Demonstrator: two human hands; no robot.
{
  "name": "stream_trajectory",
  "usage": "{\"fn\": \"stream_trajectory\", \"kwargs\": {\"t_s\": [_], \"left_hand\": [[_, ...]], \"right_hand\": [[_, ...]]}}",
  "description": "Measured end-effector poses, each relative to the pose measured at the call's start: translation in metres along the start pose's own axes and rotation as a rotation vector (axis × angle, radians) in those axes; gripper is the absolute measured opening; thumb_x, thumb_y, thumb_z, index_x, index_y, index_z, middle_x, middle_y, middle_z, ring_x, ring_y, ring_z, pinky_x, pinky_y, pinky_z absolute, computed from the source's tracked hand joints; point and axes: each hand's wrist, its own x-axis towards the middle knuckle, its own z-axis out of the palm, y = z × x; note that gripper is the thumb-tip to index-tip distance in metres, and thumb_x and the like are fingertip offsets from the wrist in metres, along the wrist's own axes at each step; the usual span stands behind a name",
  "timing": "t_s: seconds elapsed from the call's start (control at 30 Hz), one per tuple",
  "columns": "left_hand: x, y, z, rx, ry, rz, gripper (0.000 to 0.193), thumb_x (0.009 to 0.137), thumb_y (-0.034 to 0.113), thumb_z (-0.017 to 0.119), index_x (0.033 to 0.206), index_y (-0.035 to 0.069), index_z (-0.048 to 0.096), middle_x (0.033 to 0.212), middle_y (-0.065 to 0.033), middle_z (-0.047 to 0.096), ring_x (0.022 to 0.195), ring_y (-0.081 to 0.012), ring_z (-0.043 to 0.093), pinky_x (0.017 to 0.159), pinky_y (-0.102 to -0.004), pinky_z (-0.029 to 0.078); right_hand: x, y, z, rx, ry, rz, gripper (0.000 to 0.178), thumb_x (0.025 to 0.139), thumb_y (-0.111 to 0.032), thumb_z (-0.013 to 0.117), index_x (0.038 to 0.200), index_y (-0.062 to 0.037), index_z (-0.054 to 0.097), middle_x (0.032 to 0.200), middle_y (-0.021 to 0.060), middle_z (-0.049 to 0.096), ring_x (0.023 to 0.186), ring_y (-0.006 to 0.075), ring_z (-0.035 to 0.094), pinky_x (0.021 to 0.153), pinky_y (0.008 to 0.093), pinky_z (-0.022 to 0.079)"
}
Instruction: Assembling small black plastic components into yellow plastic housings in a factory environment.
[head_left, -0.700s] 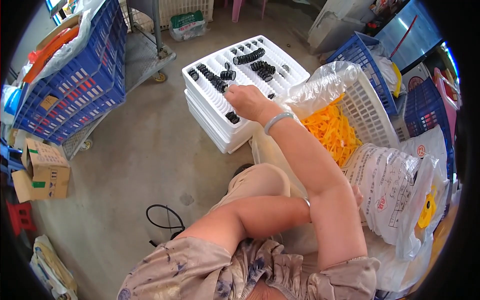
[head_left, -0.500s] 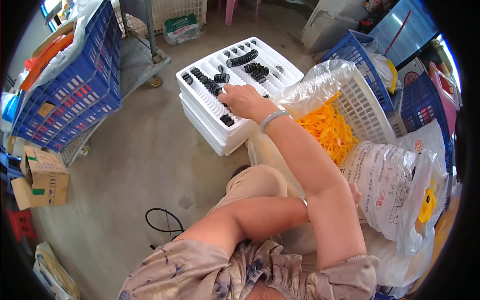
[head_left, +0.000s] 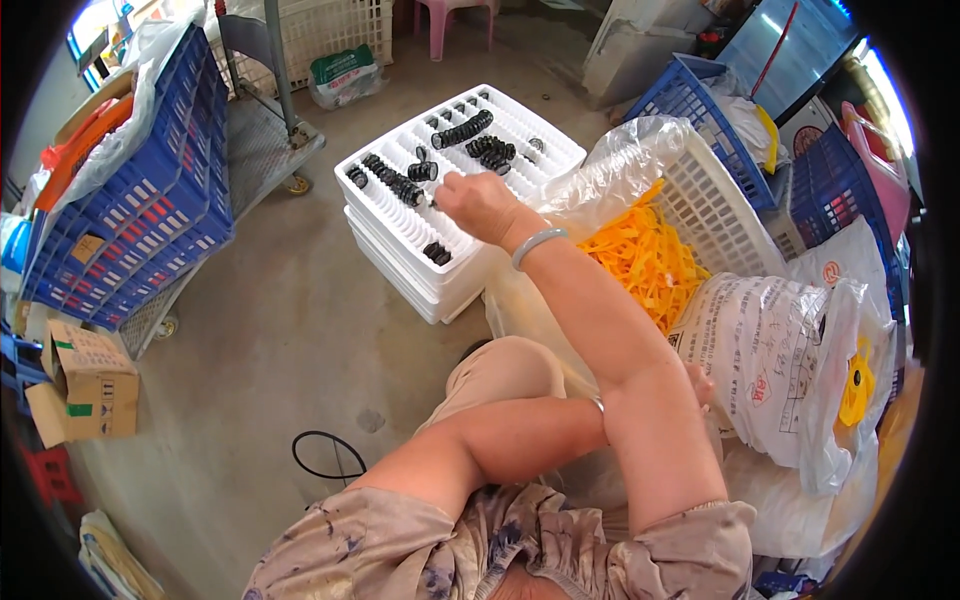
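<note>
Since the white ribbed tray (head_left: 401, 146) seemingly keeps the black rings (head_left: 398, 183) on edge, I log them left of and beyond the right hand (head_left: 478, 205), curled, any pinch indeterminable, and cannot read the left hand (head_left: 702, 386), partly behind the right forearm (head_left: 612, 310).

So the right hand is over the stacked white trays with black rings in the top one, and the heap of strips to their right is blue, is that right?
Not quite: the strips are orange-yellow, not blue, as the head view shows. The right hand is over the white trays, with black rings in the top one.
</note>
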Motion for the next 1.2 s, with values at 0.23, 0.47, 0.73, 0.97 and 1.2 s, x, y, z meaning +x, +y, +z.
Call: {"fn": "stream_trajectory", "kwargs": {"t_s": [0.23,0.47,0.73,0.97,1.2], "left_hand": [[-0.003,-0.008,-0.036,-0.325,0.554,0.171,0.016,0.082,0.015,0.051,0.094,0.006,0.053,0.099,-0.0093,0.057,0.09,-0.0212,0.054,0.071,-0.0338,0.044],[0.03,-0.018,-0.106,-1.885,0.589,-0.387,0.027,0.089,0.032,0.04,0.08,0.01,0.054,0.073,-0.0044,0.057,0.069,-0.0175,0.057,0.064,-0.0366,0.048],[0.038,-0.022,-0.09,-1.957,0.257,-0.363,0.036,0.093,0.034,0.028,0.091,0.005,0.05,0.088,-0.0109,0.056,0.083,-0.0254,0.055,0.075,-0.0436,0.047],[0.038,-0.017,-0.102,-1.698,0.561,-0.724,0.037,0.09,0.027,0.035,0.081,-0.001,0.058,0.08,-0.0142,0.058,0.075,-0.0284,0.054,0.075,-0.0441,0.047],[0.036,-0.031,-0.131,-1.598,0.685,-0.662,0.029,0.087,0.022,0.041,0.083,0.0,0.059,0.077,-0.0112,0.057,0.073,-0.0259,0.054,0.073,-0.0405,0.045]], "right_hand": [[0.0,0.029,-0.106,0.53,0.149,0.268,0.014,0.073,-0.009,0.062,0.083,0.0007,0.061,0.075,0.0126,0.06,0.064,0.0228,0.056,0.06,0.0289,0.045],[-0.117,0.013,-0.239,0.557,0.186,0.802,0.013,0.072,-0.002,0.06,0.085,0.0014,0.062,0.073,0.0056,0.061,0.067,0.0095,0.054,0.061,0.0234,0.045],[-0.211,-0.021,-0.24,0.28,0.016,0.841,0.02,0.074,-0.007,0.059,0.092,-0.0002,0.063,0.069,0.0025,0.057,0.064,0.0071,0.052,0.058,0.0231,0.044],[-0.279,0.033,-0.21,0.726,0.373,1.375,0.018,0.078,-0.008,0.059,0.093,0.0004,0.062,0.06,0.0021,0.054,0.05,0.0068,0.047,0.045,0.0216,0.037],[-0.366,0.098,-0.087,0.474,-0.105,1.611,0.014,0.073,-0.011,0.065,0.084,-0.0031,0.065,0.064,0.0067,0.06,0.052,0.0126,0.054,0.044,0.0277,0.041]]}}
